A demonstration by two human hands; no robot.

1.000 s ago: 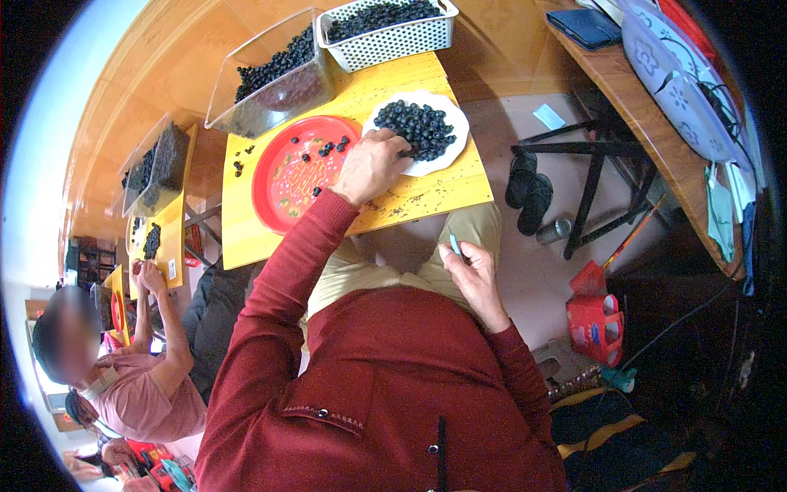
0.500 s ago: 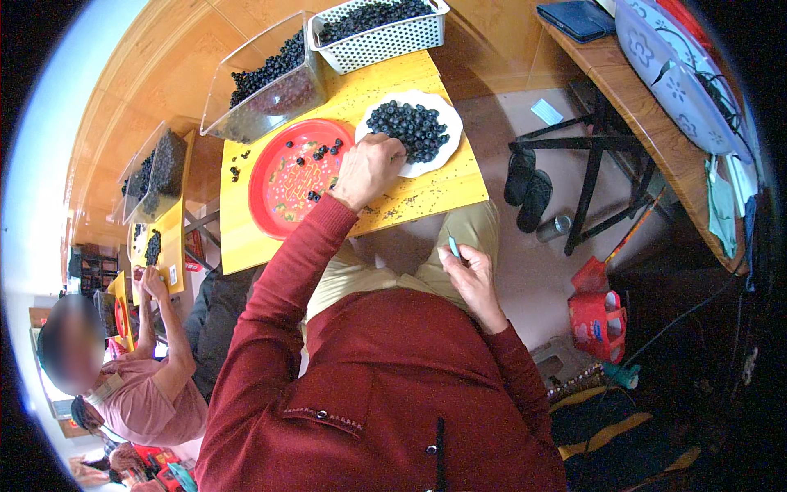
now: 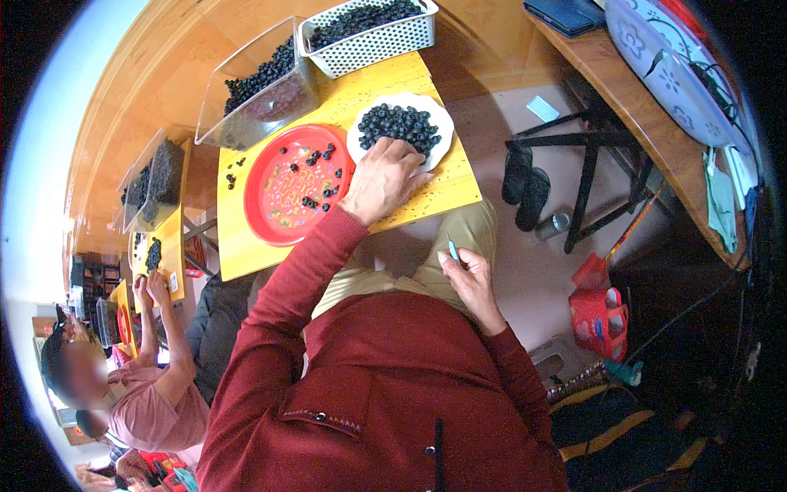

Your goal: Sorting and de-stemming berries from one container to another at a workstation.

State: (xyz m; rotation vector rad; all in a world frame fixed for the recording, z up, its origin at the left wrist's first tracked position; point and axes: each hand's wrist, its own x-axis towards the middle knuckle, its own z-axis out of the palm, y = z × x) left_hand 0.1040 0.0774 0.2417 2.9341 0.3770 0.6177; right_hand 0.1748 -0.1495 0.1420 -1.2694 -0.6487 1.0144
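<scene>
My left hand (image 3: 385,182) is curled over the near rim of a white scalloped plate (image 3: 445,148), its fingertips at a heap of dark round berries (image 3: 399,125). Its fingers are bent together, and whatever lies between them is hidden. On the left, close by, sits a round red tray (image 3: 257,201) with a printed pattern and several loose dark berries (image 3: 310,202). Low over my lap, my right hand (image 3: 473,280) is closed around a slim teal-handled tool (image 3: 453,250) with a thin pointed tip; its exact kind is unclear.
The yellow table (image 3: 369,82) also holds a clear bin (image 3: 270,98) and a white perforated basket (image 3: 373,51), both with dark berries. At left, a person in pink (image 3: 164,410) works at another yellow table. A wooden table (image 3: 631,107) on black legs stands right, with slippers (image 3: 525,189) beside it.
My left hand has shifted right and lower along the plate's near edge, its fingers now turned toward the berries. My right hand stays put with the tool. The view has shifted slightly.
</scene>
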